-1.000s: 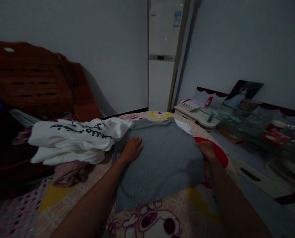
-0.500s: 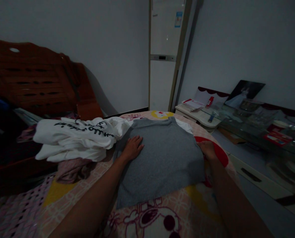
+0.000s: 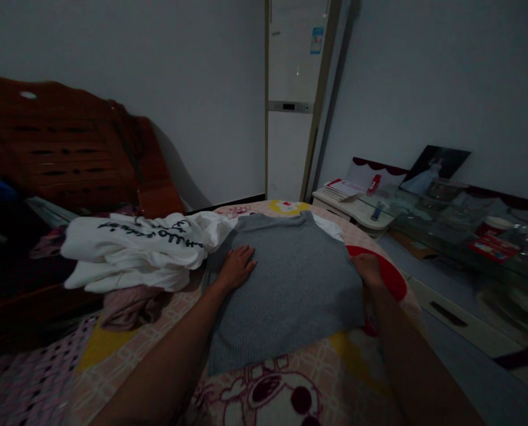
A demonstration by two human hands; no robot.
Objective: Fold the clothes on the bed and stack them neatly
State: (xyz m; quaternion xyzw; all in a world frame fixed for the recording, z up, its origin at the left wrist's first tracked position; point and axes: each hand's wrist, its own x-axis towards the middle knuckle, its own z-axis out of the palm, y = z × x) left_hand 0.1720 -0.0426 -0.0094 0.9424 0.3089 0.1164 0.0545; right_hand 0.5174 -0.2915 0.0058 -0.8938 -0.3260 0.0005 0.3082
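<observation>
A grey knitted sweater vest [image 3: 286,278] lies spread out on a patterned blanket [image 3: 317,367], its ribbed hem towards me. Flat on the vest's left side rests my left hand [image 3: 237,266], fingers stretched out. At the right edge of the vest, my right hand [image 3: 366,269] is closed with its fingers pinched on the knit. White cloth [image 3: 330,228] shows from under the vest's upper right corner. To the left sits a heap of white clothing [image 3: 131,251] with black lettering, on top of a folded dusty-pink cloth [image 3: 131,307].
A carved wooden bench [image 3: 68,148] stands at the left. A tall white air conditioner [image 3: 288,148] fills the corner. Along the right wall runs a glass-topped cabinet [image 3: 446,231] with papers [image 3: 341,188], a photo [image 3: 435,168] and a red box [image 3: 495,247].
The view has shifted very slightly. Both hands keep nearly the same places on the vest, which lies as before.
</observation>
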